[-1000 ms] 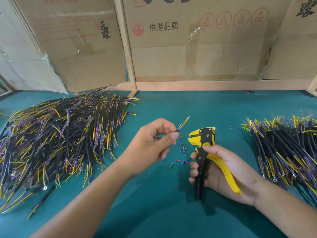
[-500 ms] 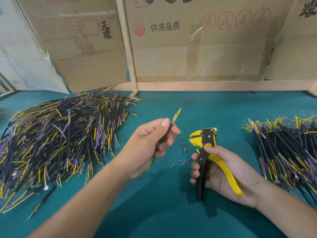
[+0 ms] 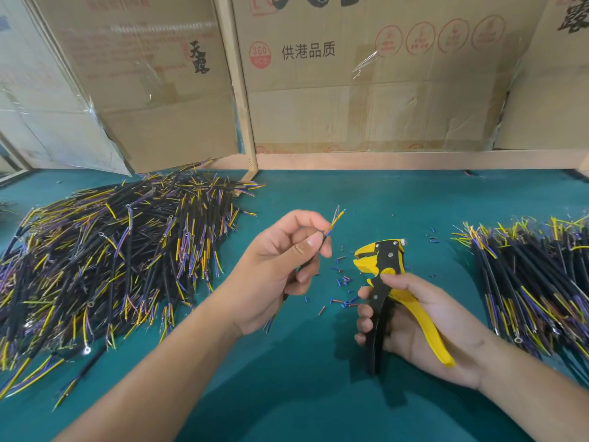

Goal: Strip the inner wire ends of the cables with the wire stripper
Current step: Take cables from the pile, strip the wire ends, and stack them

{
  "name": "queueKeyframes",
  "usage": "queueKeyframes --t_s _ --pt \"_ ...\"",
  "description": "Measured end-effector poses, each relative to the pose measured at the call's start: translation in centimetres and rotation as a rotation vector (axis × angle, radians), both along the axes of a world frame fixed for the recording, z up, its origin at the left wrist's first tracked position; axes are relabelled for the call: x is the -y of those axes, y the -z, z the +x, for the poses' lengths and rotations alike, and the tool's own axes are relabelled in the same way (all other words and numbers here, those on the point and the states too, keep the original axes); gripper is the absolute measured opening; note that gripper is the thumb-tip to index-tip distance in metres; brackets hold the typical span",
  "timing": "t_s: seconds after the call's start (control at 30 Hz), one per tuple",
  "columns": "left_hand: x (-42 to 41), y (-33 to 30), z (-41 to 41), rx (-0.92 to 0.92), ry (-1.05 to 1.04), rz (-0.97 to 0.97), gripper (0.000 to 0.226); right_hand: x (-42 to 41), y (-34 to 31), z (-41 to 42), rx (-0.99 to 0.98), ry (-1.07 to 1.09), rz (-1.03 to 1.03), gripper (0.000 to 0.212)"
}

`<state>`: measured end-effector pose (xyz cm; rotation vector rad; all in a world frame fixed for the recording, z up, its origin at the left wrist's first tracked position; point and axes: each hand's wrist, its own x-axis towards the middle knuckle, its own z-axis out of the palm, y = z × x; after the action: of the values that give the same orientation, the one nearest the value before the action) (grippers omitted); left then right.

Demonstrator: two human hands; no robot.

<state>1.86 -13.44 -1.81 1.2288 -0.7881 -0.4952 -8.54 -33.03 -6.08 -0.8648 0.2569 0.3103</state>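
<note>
Now the left hand [image 3: 280,269] has turned the cable [image 3: 333,222] more upright than half a second ago, when it leaned closer toward the stripper; thumb and forefinger pinch its black sheath, and the yellow, blue and purple inner wire ends fan out above the fingertips, with bare strands showing at the tips. The cable's lower end pokes out under the palm. To its right, the right hand [image 3: 417,327] has hardly moved: its fingers curl round the black handle of the wire stripper [image 3: 381,266], the yellow handle lies across the palm, and the tool's yellow head points left with its jaws slightly apart, near the cable but not touching it.

On the far left a big loose pile of cables [image 3: 105,260] sprawls over the teal table mat [image 3: 287,393]. Small snipped bits of insulation [image 3: 342,280] scatter between the two hands. At the far right lies a tidier bundle of cables [image 3: 535,282]. Behind everything, cardboard boxes [image 3: 366,90] with printed Chinese characters stand along a wooden frame [image 3: 239,90]
</note>
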Motion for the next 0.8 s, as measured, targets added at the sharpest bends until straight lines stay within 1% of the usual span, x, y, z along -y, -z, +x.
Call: queueKeyframes --t_s 0.13,0.3,0.4,0.47,0.63,0.8 --pt "-0.17 -0.06 -0.06 0.025 0.029 0.025 0.011 -0.01 -0.03 -0.01 0.001 -0.008 0.004 0.034" --pt "-0.3 -0.17 -0.21 -0.004 0.081 0.049 0.012 -0.06 -0.11 -0.11 0.013 -0.005 -0.007 0.032" --pt "-0.31 -0.26 -0.15 -0.044 0.054 0.066 0.012 -0.08 -0.16 -0.15 0.011 0.002 -0.008 0.033" --pt "-0.28 -0.35 -0.11 -0.029 0.011 0.078 0.008 -0.09 -0.19 -0.15 0.01 0.007 -0.011 0.034" --pt "-0.3 -0.55 -0.2 0.044 -0.053 0.084 0.023 -0.09 -0.2 -0.17 0.014 0.005 -0.004 0.033" --pt "-0.2 -0.61 -0.37 0.073 -0.063 0.098 0.032 0.22 0.56 0.13 0.021 -0.023 0.025 0.031"
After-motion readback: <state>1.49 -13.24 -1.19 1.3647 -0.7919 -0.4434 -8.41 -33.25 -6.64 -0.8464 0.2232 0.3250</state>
